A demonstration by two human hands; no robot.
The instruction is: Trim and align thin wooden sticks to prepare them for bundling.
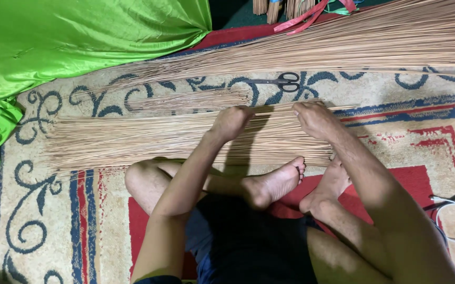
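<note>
Patterned carpet [54, 210] carries one flat layer of thin palm sticks [133, 139] just beyond my feet. My left hand [231, 122] and right hand [315, 119] both clench small bunches at its far edge. Best practice, I judge: grip evenly and keep the ends aligned. One pair of scissors [282, 81] lies beyond the layer; a second, larger stick heap [369, 42] lies farther off.
</note>
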